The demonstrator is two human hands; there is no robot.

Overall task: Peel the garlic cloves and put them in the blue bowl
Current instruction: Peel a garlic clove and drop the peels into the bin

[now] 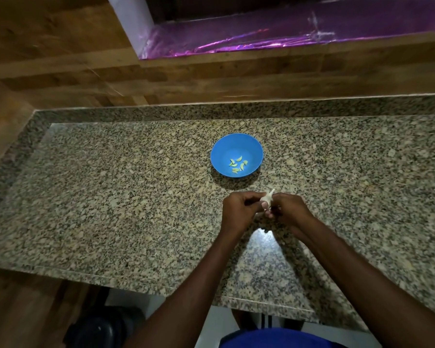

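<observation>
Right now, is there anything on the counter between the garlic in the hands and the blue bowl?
Nothing visible. Only bare counter lies between the garlic, held by both hands, and the blue bowl just beyond it.

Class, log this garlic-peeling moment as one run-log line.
stage: peeling | left hand and right hand: on garlic | blue bowl: peeled cloves inside | countertop

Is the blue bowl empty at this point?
No, the blue bowl already holds several peeled cloves on its bottom, while both hands work on the garlic in front of it.
</observation>
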